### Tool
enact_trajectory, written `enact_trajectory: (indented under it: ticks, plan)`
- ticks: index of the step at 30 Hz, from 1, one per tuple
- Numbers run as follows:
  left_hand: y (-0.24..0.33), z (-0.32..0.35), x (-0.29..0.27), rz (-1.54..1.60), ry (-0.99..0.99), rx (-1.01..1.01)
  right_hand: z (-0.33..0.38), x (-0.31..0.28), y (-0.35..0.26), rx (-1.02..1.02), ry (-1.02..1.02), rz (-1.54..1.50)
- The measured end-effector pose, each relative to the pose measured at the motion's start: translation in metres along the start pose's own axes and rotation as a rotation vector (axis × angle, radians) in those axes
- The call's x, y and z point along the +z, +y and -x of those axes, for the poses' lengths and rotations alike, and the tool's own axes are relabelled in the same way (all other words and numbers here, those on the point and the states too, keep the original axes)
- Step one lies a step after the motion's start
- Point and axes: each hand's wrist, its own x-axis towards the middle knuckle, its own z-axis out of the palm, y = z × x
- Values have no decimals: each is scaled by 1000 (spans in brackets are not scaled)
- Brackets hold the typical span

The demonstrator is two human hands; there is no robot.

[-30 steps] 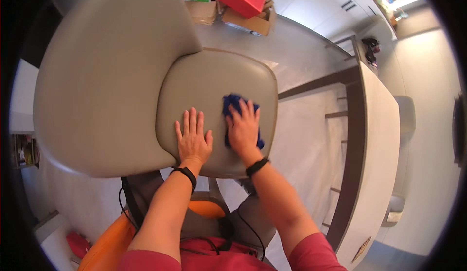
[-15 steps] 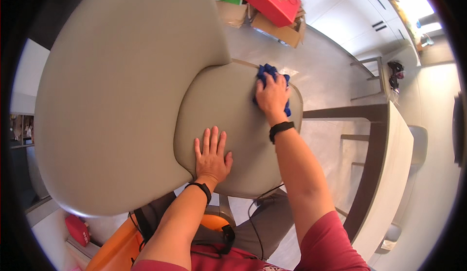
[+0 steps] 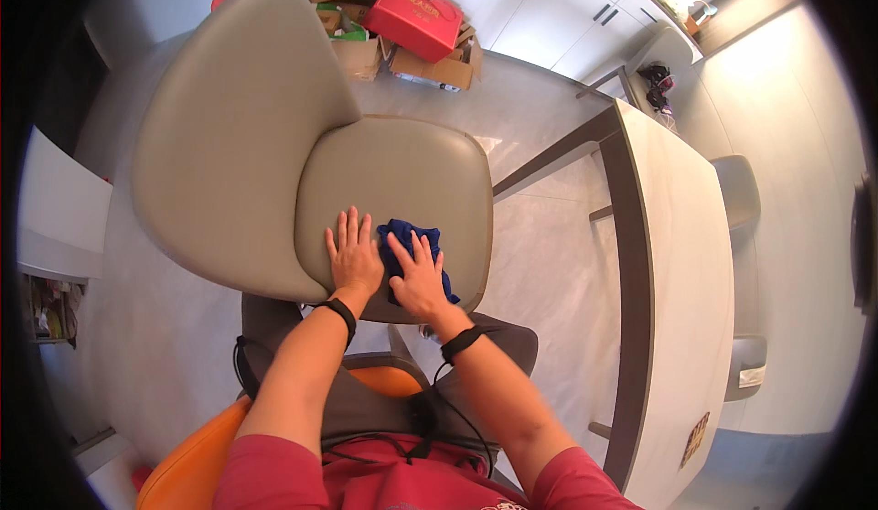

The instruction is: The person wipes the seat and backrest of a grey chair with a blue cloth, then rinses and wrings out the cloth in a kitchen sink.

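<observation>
A chair with a smooth grey-beige seat point(image 3: 402, 162) and a tall curved backrest point(image 3: 238, 135) stands in front of me, its back to the left. My left hand point(image 3: 355, 258) lies flat on the near left part of the seat, fingers stretched out and holding nothing. Right beside it, my right hand point(image 3: 421, 277) holds a crumpled dark blue cloth point(image 3: 399, 234) down against the seat, its fingers bent over the top. Part of the cloth is hidden under that palm.
To the right stands a long pale table point(image 3: 681, 300) with dark legs. Beyond the chair are open cardboard boxes point(image 3: 439, 71) with a red box point(image 3: 416, 18) on top, near white cabinets point(image 3: 558, 16). An orange chair point(image 3: 192, 455) is beneath me.
My right hand has brought the cloth from the seat's far right toward me, close to my left hand. The left hand stays flat on the seat. My view has shifted, showing more floor.
</observation>
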Motion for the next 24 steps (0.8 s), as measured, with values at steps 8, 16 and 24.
enact_trajectory:
  ticks: [8, 16, 24]
  plan:
    - [105, 31, -58, 223, -327, 146, -13, -268, 72, -315, 641, 175]
    - [68, -5, -3, -29, -162, 243, 21, -282, 122, -136, 822, 317]
    - [-9, -179, 26, -51, -35, 233, -25, 8, 80, 630, 506, 51]
